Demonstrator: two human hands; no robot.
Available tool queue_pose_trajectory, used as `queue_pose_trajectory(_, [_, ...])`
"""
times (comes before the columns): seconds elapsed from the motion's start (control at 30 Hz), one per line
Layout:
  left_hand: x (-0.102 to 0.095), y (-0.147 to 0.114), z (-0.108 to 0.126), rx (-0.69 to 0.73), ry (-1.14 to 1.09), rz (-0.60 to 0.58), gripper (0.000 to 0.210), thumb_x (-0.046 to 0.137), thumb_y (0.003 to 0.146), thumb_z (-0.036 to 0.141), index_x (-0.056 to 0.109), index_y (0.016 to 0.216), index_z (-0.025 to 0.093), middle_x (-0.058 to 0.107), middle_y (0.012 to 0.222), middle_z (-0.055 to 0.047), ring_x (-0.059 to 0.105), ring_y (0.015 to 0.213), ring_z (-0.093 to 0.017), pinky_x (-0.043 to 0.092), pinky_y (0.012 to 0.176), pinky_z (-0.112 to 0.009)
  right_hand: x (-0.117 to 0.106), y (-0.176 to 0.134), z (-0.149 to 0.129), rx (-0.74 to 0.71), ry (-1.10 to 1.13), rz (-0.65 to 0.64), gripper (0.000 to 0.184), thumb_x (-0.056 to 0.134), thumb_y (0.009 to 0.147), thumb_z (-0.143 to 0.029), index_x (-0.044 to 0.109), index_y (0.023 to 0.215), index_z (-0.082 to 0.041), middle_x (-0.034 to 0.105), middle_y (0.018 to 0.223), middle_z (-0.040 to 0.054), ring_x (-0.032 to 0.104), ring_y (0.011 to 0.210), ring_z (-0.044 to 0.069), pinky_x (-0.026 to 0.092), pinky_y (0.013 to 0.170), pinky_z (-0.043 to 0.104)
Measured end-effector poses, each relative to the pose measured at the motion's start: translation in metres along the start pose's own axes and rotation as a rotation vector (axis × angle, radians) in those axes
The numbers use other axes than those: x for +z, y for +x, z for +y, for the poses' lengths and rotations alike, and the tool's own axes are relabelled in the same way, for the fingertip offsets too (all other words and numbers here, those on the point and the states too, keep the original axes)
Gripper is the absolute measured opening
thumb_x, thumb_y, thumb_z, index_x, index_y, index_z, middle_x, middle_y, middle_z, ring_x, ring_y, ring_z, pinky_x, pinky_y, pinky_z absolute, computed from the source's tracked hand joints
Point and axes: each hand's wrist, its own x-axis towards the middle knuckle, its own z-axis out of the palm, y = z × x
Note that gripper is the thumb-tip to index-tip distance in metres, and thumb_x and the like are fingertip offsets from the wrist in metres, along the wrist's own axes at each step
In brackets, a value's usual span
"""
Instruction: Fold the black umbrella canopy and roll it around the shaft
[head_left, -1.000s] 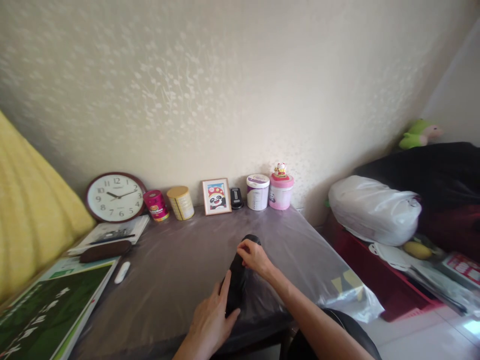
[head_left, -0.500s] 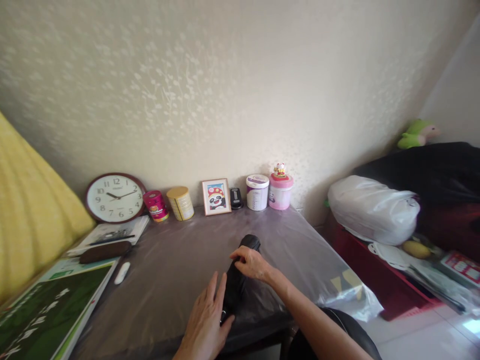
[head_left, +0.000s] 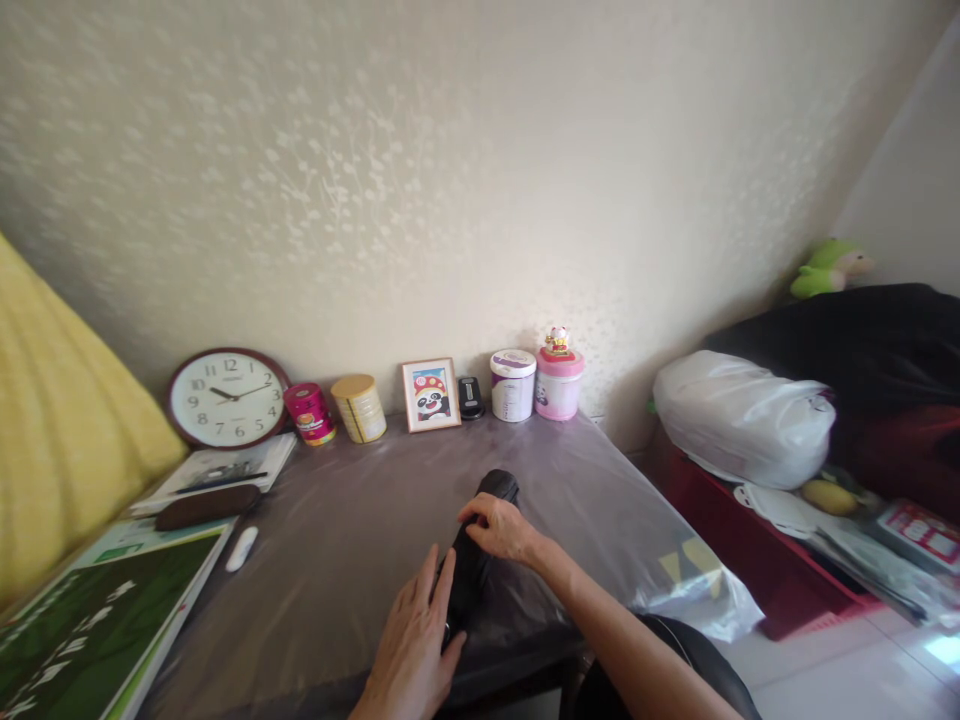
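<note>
A black folded umbrella [head_left: 471, 572] lies slanted on the table near its front edge, its far end pointing away and slightly right. My right hand [head_left: 496, 527] is closed over its upper part, fingers curled and pinching the dark fabric. Around the near end is my left hand [head_left: 415, 632], with long fingers along the left side and the thumb at the bottom, so that the end sits between them. A small shiny ring or rim shows beside the left thumb. The palm side of both hands is hidden.
Along the wall stand a round clock [head_left: 229, 398], a pink can [head_left: 310, 413], a yellow-lidded can [head_left: 359, 408], a framed panda picture [head_left: 431, 394] and two tubs [head_left: 513, 386]. Left are a green book [head_left: 97, 620], a brown case [head_left: 206, 507] and a white stick-like item [head_left: 241, 549]. A white bag [head_left: 742, 415] sits right.
The view has shifted very slightly. Both hands keep nearly the same places on the umbrella, which has not visibly moved on the table.
</note>
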Motion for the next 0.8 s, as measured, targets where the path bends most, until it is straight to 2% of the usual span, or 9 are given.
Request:
queue_pose_trajectory(0.23, [0.002, 0.0, 0.001, 0.006, -0.015, 0.015, 0.077, 0.048, 0.071, 0.017, 0.015, 0.141, 0.021, 0.023, 0.148, -0.01, 0.037, 0.129, -0.026, 0.037, 0.102, -0.042, -0.004, 0.0, -0.004, 0.017, 0.067, 0.008, 0.02, 0.053, 0.066, -0.007, 0.067, 0.078, -0.016, 0.06, 0.082, 0.001, 0.053, 0.065, 0.009, 0.042, 0.062, 0.019])
queue_pose_trajectory(0.4, [0.007, 0.0, -0.001, 0.028, -0.017, 0.024, 0.076, 0.044, 0.07, 0.016, 0.016, 0.141, 0.018, 0.029, 0.146, -0.01, 0.037, 0.129, -0.024, 0.036, 0.104, -0.042, -0.013, -0.005, 0.001, 0.045, 0.235, -0.013, 0.021, 0.05, 0.067, -0.007, 0.065, 0.077, -0.017, 0.058, 0.072, -0.0021, 0.05, 0.061, 0.008, 0.039, 0.056, 0.018])
queue_pose_trajectory(0.63, [0.01, 0.0, -0.001, 0.046, -0.041, 0.073, 0.073, 0.04, 0.07, 0.013, 0.018, 0.14, 0.016, 0.036, 0.142, -0.01, 0.04, 0.126, -0.024, 0.037, 0.103, -0.043, -0.044, -0.019, 0.031, 0.134, 0.34, -0.111, 0.021, 0.049, 0.064, -0.01, 0.064, 0.077, -0.017, 0.059, 0.065, -0.0031, 0.054, 0.06, 0.01, 0.04, 0.055, 0.019])
queue_pose_trajectory(0.8, [0.006, 0.004, -0.002, 0.019, -0.116, 0.06, 0.071, 0.041, 0.07, 0.016, 0.023, 0.139, 0.015, 0.039, 0.14, -0.011, 0.04, 0.126, -0.024, 0.036, 0.104, -0.043, -0.066, -0.029, 0.046, 0.271, 0.364, -0.018, 0.026, 0.046, 0.065, -0.011, 0.064, 0.083, -0.016, 0.061, 0.059, -0.0028, 0.058, 0.059, 0.011, 0.045, 0.056, 0.022])
